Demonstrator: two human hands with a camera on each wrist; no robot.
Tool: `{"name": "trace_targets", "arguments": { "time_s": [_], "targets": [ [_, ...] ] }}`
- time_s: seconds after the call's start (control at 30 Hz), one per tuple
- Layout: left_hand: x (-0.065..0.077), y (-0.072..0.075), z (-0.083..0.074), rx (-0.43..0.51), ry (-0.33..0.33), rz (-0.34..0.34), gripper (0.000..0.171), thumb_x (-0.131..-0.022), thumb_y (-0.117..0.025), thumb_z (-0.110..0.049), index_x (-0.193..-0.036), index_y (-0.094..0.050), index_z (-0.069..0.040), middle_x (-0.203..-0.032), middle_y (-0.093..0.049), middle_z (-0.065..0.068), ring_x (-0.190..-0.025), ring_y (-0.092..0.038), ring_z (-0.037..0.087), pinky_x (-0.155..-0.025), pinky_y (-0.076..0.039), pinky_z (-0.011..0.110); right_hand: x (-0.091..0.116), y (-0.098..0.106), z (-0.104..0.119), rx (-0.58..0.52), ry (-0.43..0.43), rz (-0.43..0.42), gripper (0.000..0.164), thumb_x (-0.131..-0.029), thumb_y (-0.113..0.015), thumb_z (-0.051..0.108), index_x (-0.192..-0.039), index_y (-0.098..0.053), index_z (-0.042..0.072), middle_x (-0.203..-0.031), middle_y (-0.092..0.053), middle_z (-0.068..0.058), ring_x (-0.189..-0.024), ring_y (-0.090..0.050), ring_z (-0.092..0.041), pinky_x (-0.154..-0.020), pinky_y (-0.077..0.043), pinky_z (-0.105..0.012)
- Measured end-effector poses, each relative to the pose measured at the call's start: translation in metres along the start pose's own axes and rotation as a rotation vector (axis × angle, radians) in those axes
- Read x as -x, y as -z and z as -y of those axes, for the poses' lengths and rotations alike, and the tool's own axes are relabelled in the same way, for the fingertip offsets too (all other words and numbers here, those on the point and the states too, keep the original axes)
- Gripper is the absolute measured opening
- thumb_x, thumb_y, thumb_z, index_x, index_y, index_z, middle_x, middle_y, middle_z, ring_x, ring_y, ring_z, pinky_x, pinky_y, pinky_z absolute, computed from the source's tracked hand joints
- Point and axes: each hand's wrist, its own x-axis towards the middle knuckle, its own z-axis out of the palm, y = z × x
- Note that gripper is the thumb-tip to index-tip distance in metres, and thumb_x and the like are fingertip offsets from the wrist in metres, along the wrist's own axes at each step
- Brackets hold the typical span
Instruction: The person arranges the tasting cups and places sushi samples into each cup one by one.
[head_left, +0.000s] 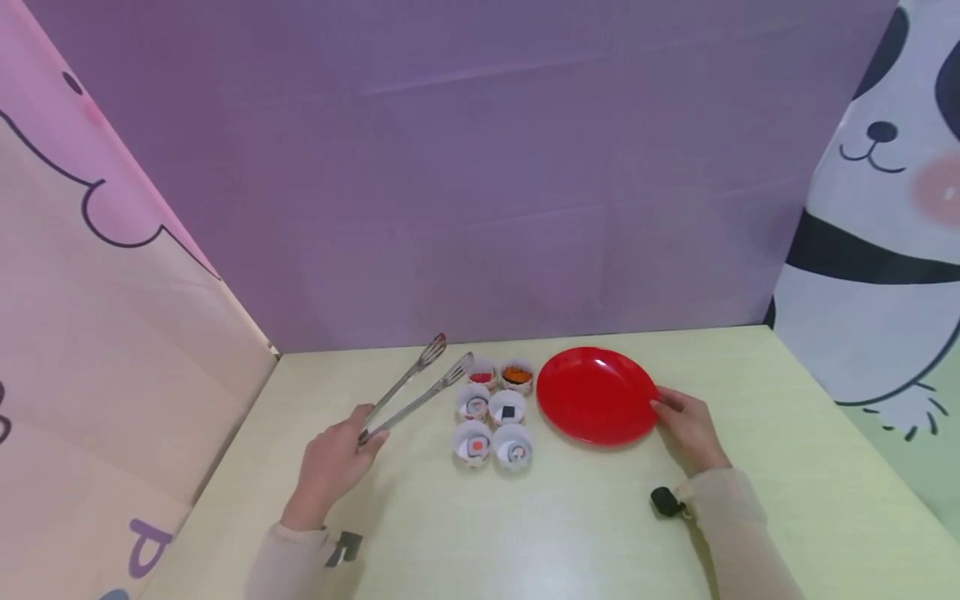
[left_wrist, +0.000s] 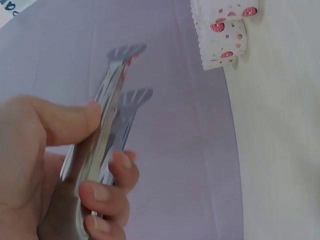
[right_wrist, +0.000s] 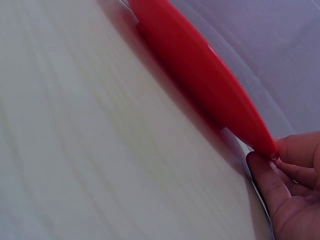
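Observation:
My left hand grips a pair of metal tongs near the joined end, thumb on one side and fingers curled on the other. The slotted tips of the tongs stand apart with nothing between them. At the right, my right hand pinches the rim of a red plate between thumb and fingers. In the right wrist view the plate is seen edge-on, close over the table. Between the hands stand several paper cups, among them one with orange pieces and one with a dark piece.
The cups form two columns on the pale table, left of the plate. One front cup holds a piece with a pinkish-red centre. A purple cloth hangs behind the table, and printed panels stand at both sides.

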Motion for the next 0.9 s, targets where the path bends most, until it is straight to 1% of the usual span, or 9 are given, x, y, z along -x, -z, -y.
{"name": "trace_targets", "arguments": {
  "time_s": [0.1,0.27,0.37,0.43,0.53,0.6,0.67,0.77,0.9],
  "targets": [
    [-0.002,-0.004,-0.001,0.047,0.042,-0.005,0.044,-0.092,-0.059,-0.027,-0.126,-0.050,-0.002,-0.069,-0.055,0.003,-0.056,-0.046,0.016,-0.049,-0.037,0.029,0.001,0.000,0.000,0.008,-0.001,-0.001,0.050,-0.100,-0.044,0.025,-0.141,-0.037,-0.002,-0.142,-0.041,-0.023,-0.130,-0.038,-0.038,-0.104,-0.035,-0.047],
    [-0.007,-0.012,-0.005,0.119,0.089,0.012,0.041,-0.093,-0.055,-0.022,-0.127,-0.046,0.000,-0.072,-0.055,0.005,-0.056,-0.046,0.017,-0.049,-0.037,0.029,0.002,0.001,0.002,0.003,0.007,0.000,0.050,-0.100,-0.044,0.025,-0.141,-0.036,-0.003,-0.142,-0.040,-0.023,-0.130,-0.038,-0.038,-0.104,-0.036,-0.047],
    [-0.009,-0.017,-0.007,0.159,0.120,0.031,0.046,-0.095,-0.051,-0.021,-0.133,-0.041,0.002,-0.086,-0.062,0.013,-0.061,-0.051,0.017,-0.050,-0.039,0.029,0.003,0.001,0.002,0.008,0.016,0.002,0.050,-0.100,-0.044,0.025,-0.141,-0.036,-0.003,-0.142,-0.040,-0.023,-0.130,-0.038,-0.038,-0.104,-0.035,-0.047],
    [-0.010,-0.020,-0.009,0.188,0.146,0.050,0.051,-0.096,-0.049,-0.020,-0.139,-0.034,0.003,-0.096,-0.064,0.018,-0.064,-0.054,0.018,-0.052,-0.041,0.029,0.004,0.001,0.002,0.007,0.015,0.003,0.050,-0.100,-0.044,0.025,-0.142,-0.036,-0.003,-0.143,-0.040,-0.023,-0.130,-0.037,-0.038,-0.104,-0.035,-0.047],
    [-0.010,-0.025,-0.011,0.215,0.180,0.070,0.058,-0.097,-0.046,-0.019,-0.144,-0.023,0.006,-0.106,-0.062,0.025,-0.070,-0.058,0.020,-0.053,-0.044,0.029,0.004,0.001,0.002,0.000,0.015,0.002,0.050,-0.100,-0.044,0.025,-0.142,-0.036,-0.003,-0.143,-0.040,-0.023,-0.130,-0.038,-0.037,-0.104,-0.036,-0.046],
    [-0.010,-0.028,-0.012,0.232,0.196,0.080,0.059,-0.097,-0.045,-0.019,-0.145,-0.020,0.006,-0.109,-0.060,0.028,-0.072,-0.059,0.022,-0.054,-0.045,0.029,0.004,0.000,0.003,0.000,0.017,0.002,0.050,-0.100,-0.044,0.025,-0.142,-0.036,-0.003,-0.142,-0.041,-0.022,-0.130,-0.039,-0.037,-0.103,-0.037,-0.046],
    [-0.010,-0.031,-0.013,0.236,0.203,0.082,0.059,-0.098,-0.044,-0.018,-0.144,-0.019,0.007,-0.115,-0.056,0.033,-0.075,-0.060,0.025,-0.055,-0.046,0.029,0.004,0.000,0.003,0.004,0.019,-0.001,0.050,-0.100,-0.044,0.025,-0.141,-0.037,-0.003,-0.142,-0.041,-0.022,-0.129,-0.040,-0.036,-0.102,-0.038,-0.045],
    [-0.011,-0.036,-0.013,0.238,0.216,0.090,0.057,-0.098,-0.043,-0.017,-0.143,-0.019,0.009,-0.122,-0.050,0.037,-0.076,-0.059,0.027,-0.054,-0.045,0.029,0.004,0.000,0.003,0.007,0.020,-0.001,0.050,-0.100,-0.044,0.026,-0.141,-0.037,-0.003,-0.142,-0.041,-0.022,-0.129,-0.040,-0.036,-0.102,-0.039,-0.043],
    [-0.013,-0.041,-0.012,0.242,0.220,0.101,0.055,-0.099,-0.042,-0.016,-0.142,-0.020,0.011,-0.124,-0.047,0.038,-0.076,-0.059,0.028,-0.053,-0.044,0.029,0.003,0.000,0.002,0.004,0.013,0.001,0.051,-0.100,-0.044,0.027,-0.142,-0.036,-0.002,-0.143,-0.040,-0.022,-0.130,-0.039,-0.036,-0.102,-0.038,-0.044]
  ]
}}
